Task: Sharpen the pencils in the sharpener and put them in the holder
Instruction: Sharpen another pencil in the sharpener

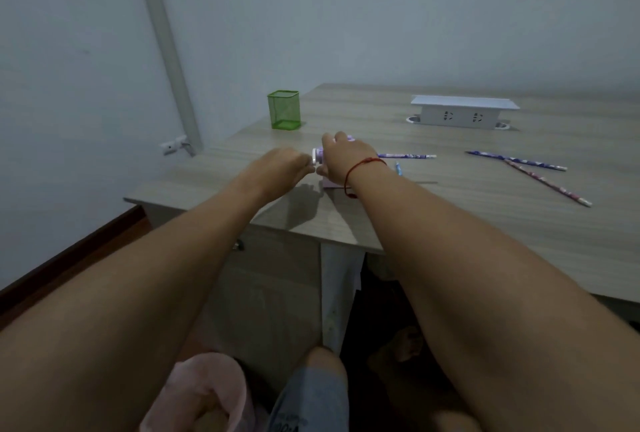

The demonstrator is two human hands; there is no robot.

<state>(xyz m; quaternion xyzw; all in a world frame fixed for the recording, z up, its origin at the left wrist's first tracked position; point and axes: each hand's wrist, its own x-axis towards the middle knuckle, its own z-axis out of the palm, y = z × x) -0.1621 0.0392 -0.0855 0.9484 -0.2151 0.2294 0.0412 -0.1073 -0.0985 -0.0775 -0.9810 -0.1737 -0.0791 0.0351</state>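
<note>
Nearest: grey shorts over a knee, something pink and fuzzy beside it, both below the desk's front edge. Both forearms reach over that edge.

Left hand: fingers curled, tips pinched on the white round end of the sharpener. Knuckles hide the exact grip.
Right hand: draped over the sharpener top, fingers curled down round the body, one finger lifted a bit. Red string bracelet on the wrist.

Sharpener: small purple plastic unit, mostly covered, base sitting on the desk near the front-left corner. A patterned purple pencil sticks out flat to the right from behind the right hand. Its inner end is hidden, so I can't tell if it's in the sharpener. Small blue item just beside the right wrist, too small to identify.

Desk: grey wood-grain laminate, front edge running diagonally. Open surface between the hands and the right side.

Right, well apart from the sharpener: two loose pencils crossing, one dark blue, one pinkish.

Further back: green wire-mesh holder, square, upright, close to the left edge. White socket box at the rear. Plain wall, grey pipe running down it.
</note>
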